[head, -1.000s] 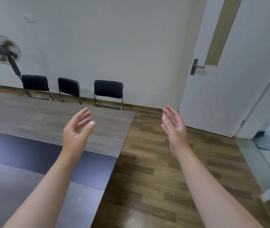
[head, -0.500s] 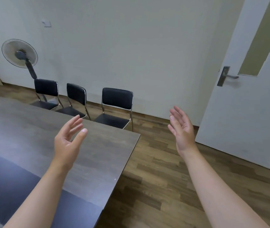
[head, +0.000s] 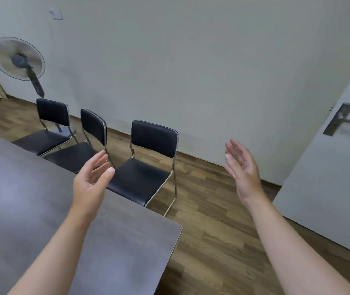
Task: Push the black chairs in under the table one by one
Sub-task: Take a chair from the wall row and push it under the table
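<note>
Three black chairs with chrome frames stand along the far side of the grey wooden table (head: 31,199), their seats pulled out from it. The nearest chair (head: 148,162) is by the table's corner, the middle chair (head: 89,141) is turned at an angle, and the far chair (head: 50,124) stands at the left. My left hand (head: 91,184) hovers open over the table edge, in front of the nearest chair's seat. My right hand (head: 242,171) is raised open over the floor to that chair's right. Neither hand touches a chair.
A standing fan (head: 18,58) is behind the far chair against the pale wall. A white door (head: 329,177) with a metal handle (head: 346,122) is at the right. Wood-pattern floor (head: 212,231) runs between the table's corner and the door.
The view has moved closer to the chairs and turned left, so their seats now show. Both hands stay raised and open, holding nothing.
</note>
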`<state>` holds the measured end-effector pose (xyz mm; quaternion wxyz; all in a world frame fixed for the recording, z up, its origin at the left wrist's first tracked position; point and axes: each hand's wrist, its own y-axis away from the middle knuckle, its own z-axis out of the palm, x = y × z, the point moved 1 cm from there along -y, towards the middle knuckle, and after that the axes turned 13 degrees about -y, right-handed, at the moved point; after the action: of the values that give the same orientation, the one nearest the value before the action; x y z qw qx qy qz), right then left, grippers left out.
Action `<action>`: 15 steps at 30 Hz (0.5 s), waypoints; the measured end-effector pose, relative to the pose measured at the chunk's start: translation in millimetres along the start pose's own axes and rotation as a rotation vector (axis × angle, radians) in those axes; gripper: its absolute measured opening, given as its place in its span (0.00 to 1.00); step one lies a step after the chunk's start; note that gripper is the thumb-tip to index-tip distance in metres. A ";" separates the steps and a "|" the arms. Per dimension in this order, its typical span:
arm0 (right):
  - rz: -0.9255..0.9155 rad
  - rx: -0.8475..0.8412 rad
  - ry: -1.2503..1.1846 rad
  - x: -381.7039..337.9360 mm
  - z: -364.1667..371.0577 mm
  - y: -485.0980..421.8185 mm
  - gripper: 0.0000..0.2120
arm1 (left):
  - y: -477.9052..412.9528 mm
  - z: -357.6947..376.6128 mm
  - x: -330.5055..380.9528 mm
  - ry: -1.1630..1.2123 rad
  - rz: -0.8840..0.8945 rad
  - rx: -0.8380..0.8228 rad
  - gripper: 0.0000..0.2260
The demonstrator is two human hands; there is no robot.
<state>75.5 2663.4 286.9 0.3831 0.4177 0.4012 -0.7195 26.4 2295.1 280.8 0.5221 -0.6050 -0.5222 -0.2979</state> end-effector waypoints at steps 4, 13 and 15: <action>0.032 -0.082 0.005 35.8 -5.3 -79.3 0.22 | -47.9 46.8 -17.7 -0.027 -0.035 0.029 0.24; 0.154 -0.290 -0.004 119.6 -25.2 -285.2 0.31 | -155.8 177.8 -53.7 -0.100 -0.145 0.179 0.21; 0.182 -0.340 0.003 129.6 -27.0 -334.5 0.31 | -182.1 205.1 -51.8 -0.120 -0.165 0.217 0.21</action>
<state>-259.4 2788.2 246.3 0.5109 0.3827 0.4781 -0.6033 -197.6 2455.4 235.4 0.5259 -0.5167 -0.6295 -0.2452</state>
